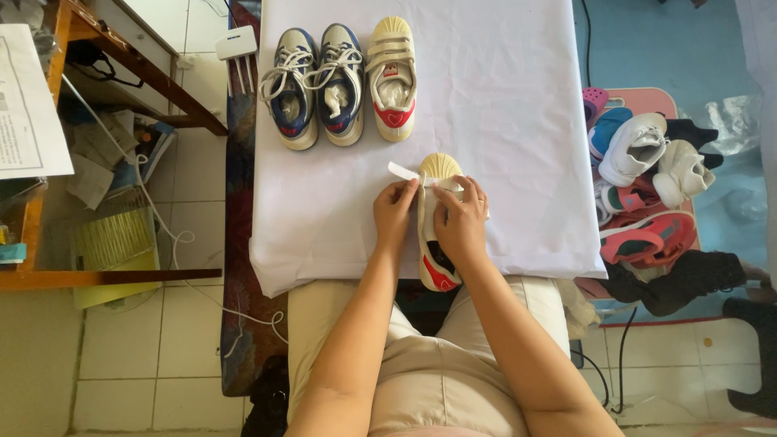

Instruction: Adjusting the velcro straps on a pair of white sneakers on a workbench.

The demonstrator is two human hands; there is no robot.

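A small white shoe (435, 263) with a cream shell toe and a red heel lies on the white-covered table (502, 121), close to its near edge. My left hand (393, 212) pinches one of the shoe's white straps at the shoe's left side. Over the middle of the shoe rests my right hand (460, 222), fingers pressed on the straps. At the far side of the table stands the matching shoe (392, 77), upright with its straps closed. Left of it sits a pair of blue and white laced sneakers (316, 85).
A heap of other shoes (647, 186) in white, pink and blue lies on a pink stool to the right. A wooden desk (97, 48) with papers stands at the left, with cables and a white router (236, 42) on the tiled floor.
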